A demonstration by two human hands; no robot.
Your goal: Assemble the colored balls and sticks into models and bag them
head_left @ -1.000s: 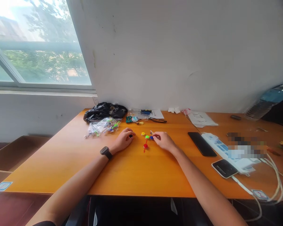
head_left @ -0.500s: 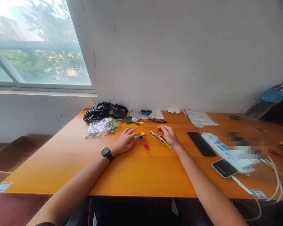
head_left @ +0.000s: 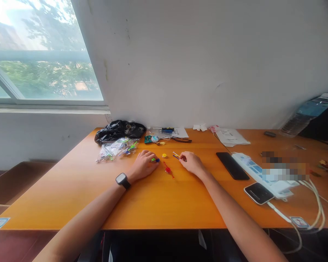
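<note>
My left hand (head_left: 144, 166), with a watch on its wrist, rests on the table, its thumb and fingers closed about a green round piece (head_left: 153, 160) and a blue round piece (head_left: 157, 160). A yellow round piece (head_left: 164, 155) lies just beyond the fingertips. Between the hands is a red piece (head_left: 167, 170) with thin arms, lying slanted on the wood. My right hand (head_left: 191, 162) is closed over thin coloured sticks (head_left: 176, 155); only their white and blue ends show past the fingers, and the hand hides the rest.
A clear bag of parts (head_left: 116, 149) and a black plastic bag (head_left: 120, 131) lie at the back left. On the right are a black phone (head_left: 232, 166), a white power strip (head_left: 258, 174) with cables, and another device (head_left: 259, 193). Glasses (head_left: 182, 139) lie at the back.
My left hand has curled its fingers, bringing the blue and green pieces closer together. My right hand has come down over the sticks, covering most of them. The red piece has turned.
</note>
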